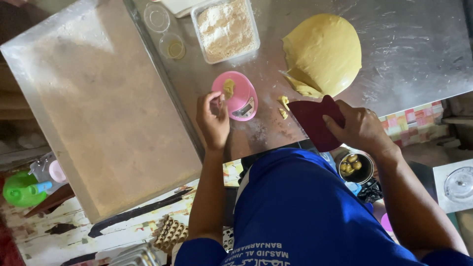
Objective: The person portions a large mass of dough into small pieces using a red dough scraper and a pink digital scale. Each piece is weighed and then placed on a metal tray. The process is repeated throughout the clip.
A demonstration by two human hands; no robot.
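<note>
Your left hand (213,118) pinches a dough bit beside the pink round scale (235,94); your right hand (358,127) grips the dark-red plastic scraper (315,120). Risk: sticky dough clinging to your fingers, skewing the weight.

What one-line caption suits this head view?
Left hand by a pink scale; right hand holds a dark red scraper near yellow dough.

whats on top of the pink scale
A small yellow dough piece lies on the pink scale. The left hand is at its near edge, fingers pinched. What lies under the dough cannot be seen.
</note>
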